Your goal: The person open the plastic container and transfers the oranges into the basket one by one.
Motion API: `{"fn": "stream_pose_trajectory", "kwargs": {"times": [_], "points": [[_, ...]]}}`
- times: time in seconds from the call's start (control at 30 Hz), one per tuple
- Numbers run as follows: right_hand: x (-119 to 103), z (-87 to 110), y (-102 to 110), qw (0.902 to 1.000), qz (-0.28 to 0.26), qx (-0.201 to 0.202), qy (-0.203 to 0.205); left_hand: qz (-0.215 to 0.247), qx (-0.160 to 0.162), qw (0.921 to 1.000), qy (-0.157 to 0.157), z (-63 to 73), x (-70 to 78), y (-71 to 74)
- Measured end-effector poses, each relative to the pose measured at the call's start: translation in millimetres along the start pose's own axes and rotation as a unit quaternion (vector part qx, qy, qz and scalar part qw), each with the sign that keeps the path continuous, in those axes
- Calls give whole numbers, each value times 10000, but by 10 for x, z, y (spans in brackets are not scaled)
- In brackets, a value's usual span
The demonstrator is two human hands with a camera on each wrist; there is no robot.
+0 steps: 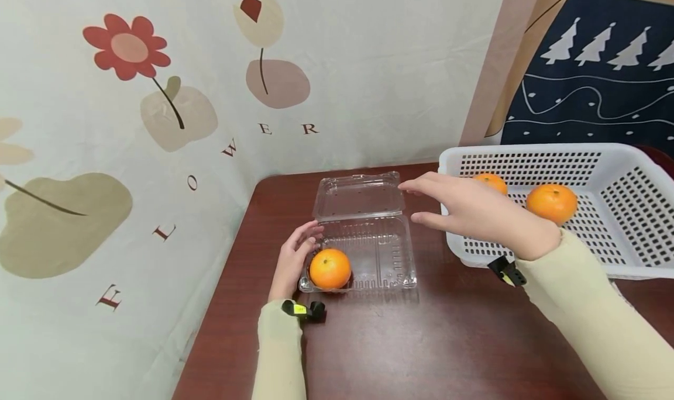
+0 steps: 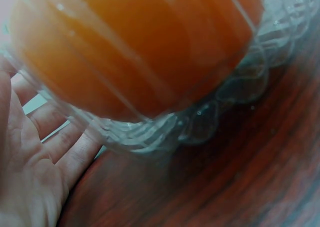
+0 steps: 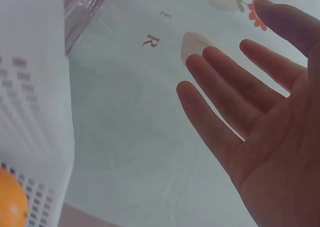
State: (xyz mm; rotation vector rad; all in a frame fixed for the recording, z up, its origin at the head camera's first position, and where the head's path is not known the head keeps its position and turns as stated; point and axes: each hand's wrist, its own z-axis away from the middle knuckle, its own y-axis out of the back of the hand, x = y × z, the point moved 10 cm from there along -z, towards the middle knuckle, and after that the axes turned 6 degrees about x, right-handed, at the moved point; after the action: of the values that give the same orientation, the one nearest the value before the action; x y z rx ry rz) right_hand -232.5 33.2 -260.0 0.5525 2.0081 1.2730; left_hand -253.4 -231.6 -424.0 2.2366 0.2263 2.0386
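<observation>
A clear plastic clamshell box [image 1: 387, 251] lies on the table with its lid [image 1: 359, 198] folded back behind it. One orange [image 1: 330, 269] sits in the box's near left corner. My left hand [image 1: 291, 264] rests along the box's left side, its fingers fairly straight; in the left wrist view, the fingers [image 2: 72, 147] lie outside the clear wall beside the orange. Held in the air between the box and a white basket [image 1: 616, 269], my right hand [image 1: 474, 210] has nothing in it. Its fingers [image 3: 225, 94] are extended and spread in the right wrist view.
Inside the perforated basket at the right are two visible oranges, one [image 1: 552, 203] nearer the middle and another [image 1: 491, 182] partly behind my right hand. A flower-printed cloth [image 1: 368, 96] hangs along the back and left of the dark red table [image 1: 379, 341].
</observation>
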Motion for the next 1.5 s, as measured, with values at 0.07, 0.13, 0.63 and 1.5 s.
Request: {"fn": "stream_pose_trajectory", "kwargs": {"times": [0.07,0.13,0.63,1.5], "points": [[-41,-11,-35,9999,-97,25,57,10,9,10000,-1,3,2,3],[-76,-17,-71,9999,-158,23,45,7,12,10000,-15,1,2,3],[-306,-20,-375,9957,-836,358,163,-22,92,9999,-108,-83,-199,39],[-405,-172,-885,9858,-1638,361,-125,54,96,9999,-85,-63,-199,18]]}}
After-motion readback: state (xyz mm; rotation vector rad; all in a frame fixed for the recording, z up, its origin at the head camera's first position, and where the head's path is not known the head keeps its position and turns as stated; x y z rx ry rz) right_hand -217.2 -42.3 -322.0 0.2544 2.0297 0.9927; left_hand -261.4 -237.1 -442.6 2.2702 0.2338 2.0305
